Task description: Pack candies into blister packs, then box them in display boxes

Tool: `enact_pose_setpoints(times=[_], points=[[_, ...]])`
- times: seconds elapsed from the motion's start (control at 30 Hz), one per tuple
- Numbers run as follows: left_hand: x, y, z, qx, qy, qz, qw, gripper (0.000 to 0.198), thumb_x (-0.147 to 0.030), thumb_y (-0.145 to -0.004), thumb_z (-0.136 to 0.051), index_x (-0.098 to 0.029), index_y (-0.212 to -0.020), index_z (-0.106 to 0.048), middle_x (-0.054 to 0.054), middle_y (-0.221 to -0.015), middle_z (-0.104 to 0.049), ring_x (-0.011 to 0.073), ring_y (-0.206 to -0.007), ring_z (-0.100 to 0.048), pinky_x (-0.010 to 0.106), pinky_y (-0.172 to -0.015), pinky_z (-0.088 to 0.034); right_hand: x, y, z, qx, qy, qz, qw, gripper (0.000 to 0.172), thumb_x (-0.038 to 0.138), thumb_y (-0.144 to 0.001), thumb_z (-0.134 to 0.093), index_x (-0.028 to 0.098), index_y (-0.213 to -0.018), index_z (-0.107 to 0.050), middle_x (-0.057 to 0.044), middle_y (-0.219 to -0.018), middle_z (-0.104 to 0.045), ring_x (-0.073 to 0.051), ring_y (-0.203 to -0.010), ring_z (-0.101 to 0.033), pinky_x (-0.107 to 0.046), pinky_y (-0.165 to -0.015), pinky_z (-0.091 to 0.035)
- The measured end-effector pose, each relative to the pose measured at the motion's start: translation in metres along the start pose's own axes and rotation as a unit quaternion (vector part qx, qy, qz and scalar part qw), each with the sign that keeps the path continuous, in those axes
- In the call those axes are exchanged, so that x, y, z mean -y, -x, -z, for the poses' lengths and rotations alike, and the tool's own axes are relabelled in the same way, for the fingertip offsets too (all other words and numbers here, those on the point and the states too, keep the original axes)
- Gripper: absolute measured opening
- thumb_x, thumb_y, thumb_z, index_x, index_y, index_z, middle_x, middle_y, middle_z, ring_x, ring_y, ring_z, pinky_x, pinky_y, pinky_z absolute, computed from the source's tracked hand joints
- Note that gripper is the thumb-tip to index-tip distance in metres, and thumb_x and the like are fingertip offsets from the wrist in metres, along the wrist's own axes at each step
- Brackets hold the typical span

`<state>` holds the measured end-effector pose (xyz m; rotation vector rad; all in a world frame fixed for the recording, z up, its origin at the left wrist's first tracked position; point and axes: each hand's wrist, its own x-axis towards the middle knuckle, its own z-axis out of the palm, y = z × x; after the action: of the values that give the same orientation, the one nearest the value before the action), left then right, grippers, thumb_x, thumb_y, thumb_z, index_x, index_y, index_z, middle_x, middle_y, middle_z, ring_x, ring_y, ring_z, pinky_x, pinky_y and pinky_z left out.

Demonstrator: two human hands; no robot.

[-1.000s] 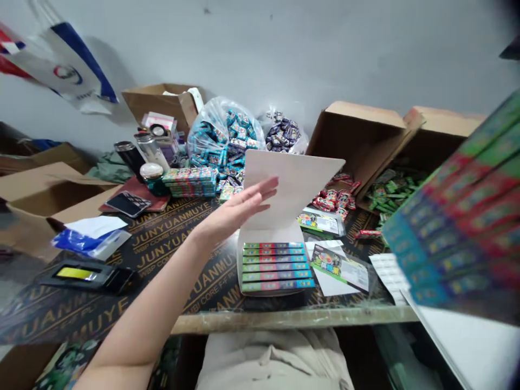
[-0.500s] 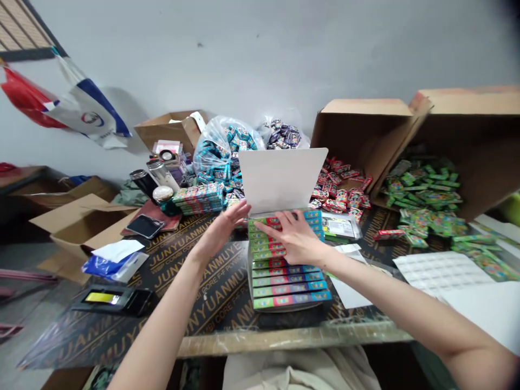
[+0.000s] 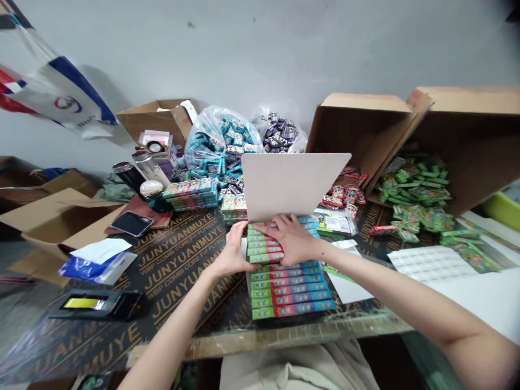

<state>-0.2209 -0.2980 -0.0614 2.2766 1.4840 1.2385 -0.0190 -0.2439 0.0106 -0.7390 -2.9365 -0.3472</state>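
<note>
A white cardboard display box [image 3: 247, 281] stands on the table with its lid [image 3: 294, 179] raised upright behind it. Rows of long, multicoloured sweet packets [image 3: 290, 290] lie side by side in the box. A further bundle of the same packets [image 3: 265, 245] sits on top of those rows at the back. My left hand [image 3: 229, 254] grips this bundle at its left end. My right hand [image 3: 290, 238] lies over its top, fingers reaching left, and holds it too. The far part of the bundle is hidden under my right hand.
The table is a black board [image 3: 182, 281] printed with gold lettering. Behind the lid are bags of blue and purple sweets [image 3: 221, 141], tipped cardboard cartons [image 3: 459, 146], and loose red and green packets [image 3: 414, 197]. Flasks [image 3: 130, 176], a phone [image 3: 132, 223] and a cardboard box [image 3: 60, 227] lie left.
My right hand has brought the bundle of packets in from the right and down onto the rows in the box. My left hand has come onto its left end. The view has shifted slightly.
</note>
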Motion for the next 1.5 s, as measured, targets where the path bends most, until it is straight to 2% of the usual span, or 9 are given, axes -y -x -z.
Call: enact_pose_setpoints(times=[0.37,0.5,0.7,0.93,1.17,1.23,1.33,1.4,1.5], points=[[0.001,0.005,0.005,0.086,-0.047,0.036,0.995,0.095,-0.038,-0.045,-0.073,-0.019,-0.125,-0.025,0.012,-0.121,-0.036,0.0311,-0.119,-0.033,0.048,-0.100,-0.025,-0.003,0.005,-0.020,0.052,-0.101,0.003,0.994,0.110,0.049,-0.048,-0.073,0.030,-0.139,-0.014,-0.012,-0.119,-0.040,-0.031,-0.107,-0.038,-0.046,-0.090,-0.026],[-0.018,0.010,0.011,0.066,-0.123,0.033,0.990,0.107,-0.048,-0.049,-0.072,-0.022,-0.136,-0.017,0.015,-0.133,-0.030,0.0357,-0.125,-0.026,0.053,-0.101,-0.019,-0.009,0.027,-0.014,-0.021,-0.120,-0.001,0.993,0.098,0.065,-0.061,-0.059,0.027,-0.140,-0.014,-0.013,-0.138,-0.027,-0.033,-0.124,-0.026,-0.048,-0.099,-0.019],[-0.042,0.008,-0.011,0.075,-0.224,-0.049,0.971,0.058,-0.039,-0.087,-0.037,-0.017,-0.138,-0.021,0.013,-0.141,-0.030,0.0265,-0.131,-0.023,0.048,-0.108,-0.009,-0.009,0.050,-0.025,-0.083,-0.062,-0.063,0.993,0.054,0.044,-0.091,-0.029,0.017,-0.137,-0.026,-0.011,-0.138,-0.035,-0.023,-0.127,-0.030,-0.043,-0.103,-0.021],[-0.023,0.010,-0.030,0.149,-0.238,-0.043,0.959,0.058,-0.042,-0.088,-0.032,-0.014,-0.138,-0.022,0.013,-0.142,-0.029,0.0253,-0.131,-0.024,0.047,-0.108,-0.011,-0.015,0.049,-0.063,-0.047,-0.050,-0.026,0.997,0.056,0.042,-0.091,-0.026,0.012,-0.138,-0.024,-0.012,-0.142,-0.028,-0.024,-0.131,-0.023,-0.043,-0.105,-0.023],[-0.016,0.006,-0.036,0.121,-0.144,0.032,0.982,0.054,-0.044,-0.086,-0.037,-0.025,-0.136,-0.027,0.009,-0.143,-0.028,0.0264,-0.132,-0.022,0.056,-0.106,-0.003,-0.029,0.056,-0.067,-0.081,-0.069,0.003,0.994,0.043,0.035,-0.091,-0.035,0.024,-0.132,-0.037,-0.009,-0.140,-0.032,-0.023,-0.129,-0.028,-0.048,-0.104,-0.020],[-0.014,0.020,-0.037,0.062,-0.037,0.090,0.993,0.055,-0.049,-0.085,-0.036,-0.027,-0.135,-0.027,0.006,-0.145,-0.023,0.0247,-0.133,-0.020,0.052,-0.107,-0.008,-0.029,0.070,-0.068,-0.164,-0.144,-0.074,0.973,0.042,0.035,-0.091,-0.033,0.027,-0.132,-0.037,-0.007,-0.139,-0.035,-0.022,-0.128,-0.030,-0.047,-0.104,-0.022],[-0.015,0.049,-0.048,-0.069,0.200,0.231,0.950,0.060,-0.057,-0.086,-0.016,-0.026,-0.137,-0.022,0.004,-0.145,-0.022,0.0209,-0.132,-0.022,0.043,-0.107,-0.021,-0.023,0.092,-0.080,-0.279,-0.352,-0.261,0.855,0.049,0.042,-0.092,-0.017,0.028,-0.139,-0.020,-0.005,-0.139,-0.035,-0.020,-0.128,-0.031,-0.047,-0.101,-0.030],[-0.022,0.062,-0.059,-0.077,0.347,0.296,0.887,0.069,-0.061,-0.083,0.001,-0.025,-0.138,-0.021,0.005,-0.142,-0.030,0.0214,-0.129,-0.030,0.043,-0.104,-0.029,-0.019,0.097,-0.091,-0.248,-0.490,-0.299,0.780,0.053,0.046,-0.091,-0.003,0.028,-0.140,-0.015,-0.004,-0.136,-0.040,-0.020,-0.125,-0.036,-0.047,-0.097,-0.036],[-0.038,0.061,-0.073,-0.060,0.460,0.324,0.824,0.074,-0.066,-0.079,0.002,-0.027,-0.138,-0.021,0.005,-0.135,-0.042,0.0240,-0.121,-0.042,0.047,-0.098,-0.035,-0.018,0.084,-0.102,-0.172,-0.594,-0.271,0.738,0.059,0.054,-0.088,0.000,0.031,-0.137,-0.023,-0.001,-0.126,-0.051,-0.019,-0.118,-0.045,-0.045,-0.095,-0.039]])
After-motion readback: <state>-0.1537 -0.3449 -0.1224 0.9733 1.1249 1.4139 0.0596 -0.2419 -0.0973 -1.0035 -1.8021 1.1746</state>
